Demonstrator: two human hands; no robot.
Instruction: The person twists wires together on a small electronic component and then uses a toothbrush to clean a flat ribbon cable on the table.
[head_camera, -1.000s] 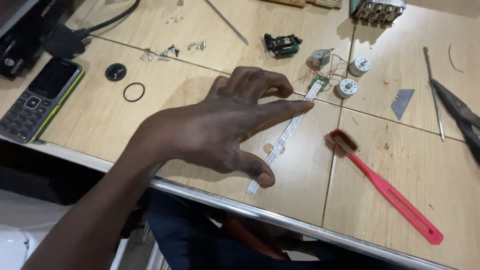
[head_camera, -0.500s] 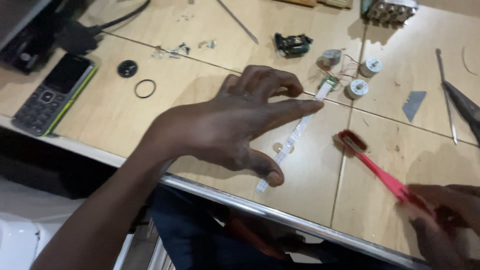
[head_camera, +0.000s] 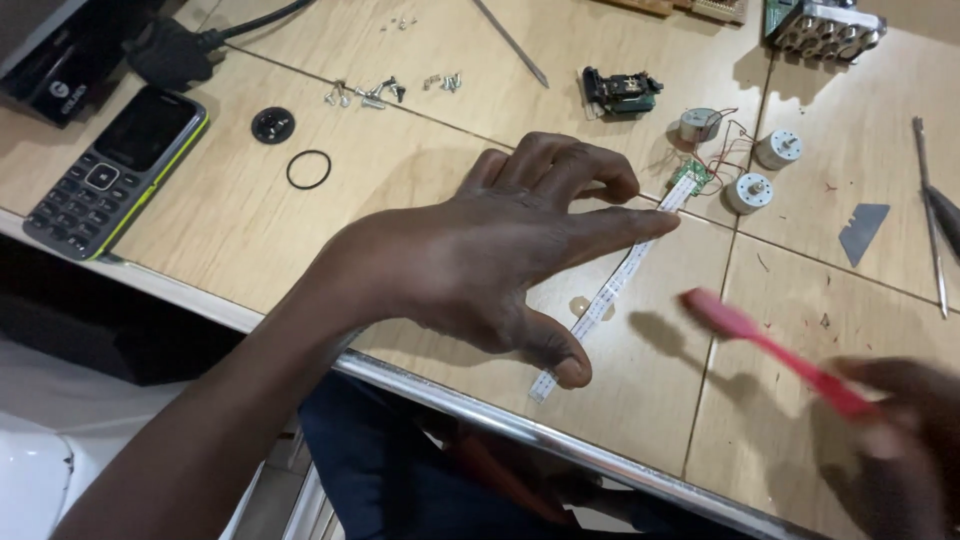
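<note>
My left hand (head_camera: 480, 255) lies spread over a white flat ribbon cable (head_camera: 612, 285) on the tan tiled worktop. Its thumb presses the cable's near end and its fingertips hold the far part, close to a small green circuit board (head_camera: 689, 178). My right hand (head_camera: 900, 440), blurred at the lower right, grips the handle of a pink toothbrush (head_camera: 770, 350). The brush is lifted off the surface, head pointing left toward the cable, with its shadow on the tile below.
Three small silver motors (head_camera: 750, 192) with thin wires lie beyond the cable. A keypad phone (head_camera: 115, 170), black ring (head_camera: 308, 169), black disc (head_camera: 272, 125), loose screws (head_camera: 365, 93), a black optical part (head_camera: 617, 91), a blade (head_camera: 863, 230) and pliers (head_camera: 938, 215) are about. A metal edge (head_camera: 520, 425) runs along the front.
My right hand came in from the lower right, took the pink toothbrush by its handle and lifted it off the worktop. My left hand stayed on the ribbon cable.
</note>
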